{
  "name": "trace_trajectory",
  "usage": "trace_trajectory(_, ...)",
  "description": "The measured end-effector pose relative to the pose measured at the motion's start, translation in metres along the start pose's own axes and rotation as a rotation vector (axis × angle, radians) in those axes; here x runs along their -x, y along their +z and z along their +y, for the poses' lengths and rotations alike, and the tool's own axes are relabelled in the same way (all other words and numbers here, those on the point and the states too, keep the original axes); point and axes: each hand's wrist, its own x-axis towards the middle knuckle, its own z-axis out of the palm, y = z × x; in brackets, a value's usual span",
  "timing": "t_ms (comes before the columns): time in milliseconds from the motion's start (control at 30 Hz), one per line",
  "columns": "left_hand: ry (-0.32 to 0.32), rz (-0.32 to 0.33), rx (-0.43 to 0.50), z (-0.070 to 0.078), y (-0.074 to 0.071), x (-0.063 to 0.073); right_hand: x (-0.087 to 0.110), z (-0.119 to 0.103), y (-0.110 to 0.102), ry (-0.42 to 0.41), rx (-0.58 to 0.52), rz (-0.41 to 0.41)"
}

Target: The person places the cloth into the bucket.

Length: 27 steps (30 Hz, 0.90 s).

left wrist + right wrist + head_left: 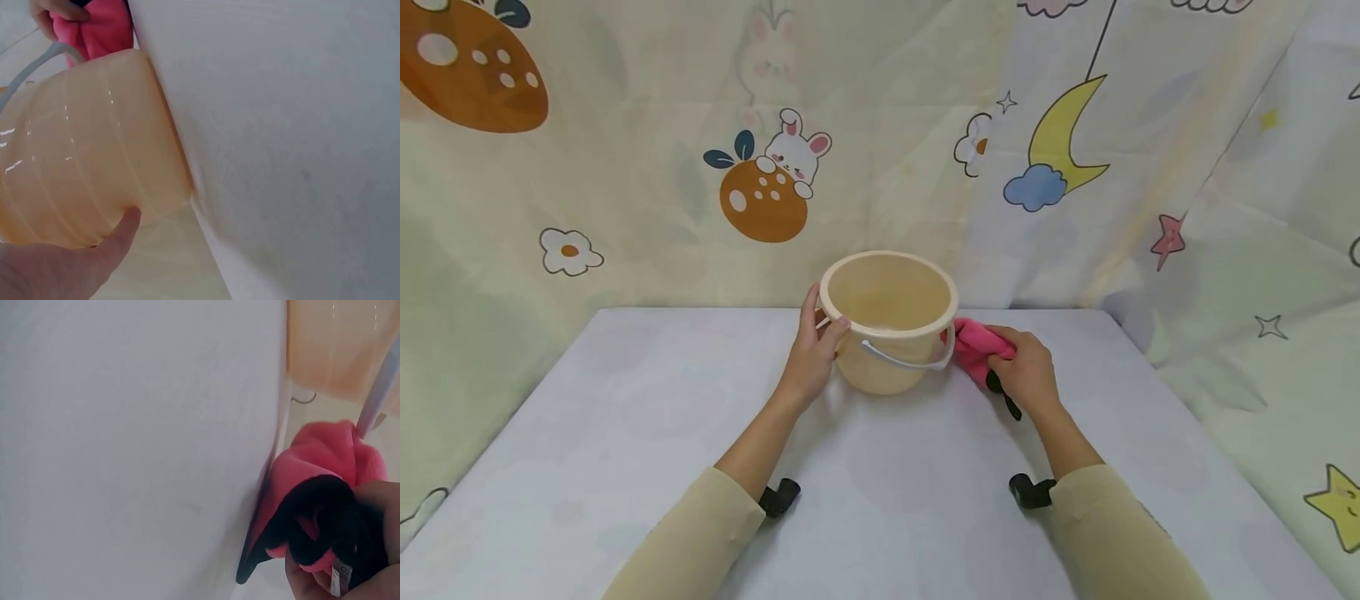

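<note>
A person's left hand (808, 358) grips a cream plastic bucket (887, 321) while the right hand (1026, 371) pinches a bunched pink cloth item (977, 346).

Nearest are two beige sleeves (688, 533), a black wrist mount (781, 497) jutting from the left one and another from the right, above a white tabletop (895, 492). Beyond them, the right hand's fingers curl into the pink cloth item, whose black trim (315, 487) and small tag (340, 578) show, just beside the bucket's right side. The bucket stands upright near the tabletop's far edge, pale handle (910, 363) lowered; the left hand's thumb lies by its rim, fingers along its left side. Behind hangs a pale printed backdrop (880, 167).
</note>
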Motion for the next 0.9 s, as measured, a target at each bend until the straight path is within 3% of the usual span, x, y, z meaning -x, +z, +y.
trace_trajectory(400,-0.012,0.007,-0.003,0.003,0.003,0.002,0.003,0.004,-0.014,0.031,-0.018,0.085)
trace_trajectory(900,-0.018,0.006,-0.006,0.003,0.003,0.001,0.006,0.017,-0.030,-0.015,-0.057,0.158)
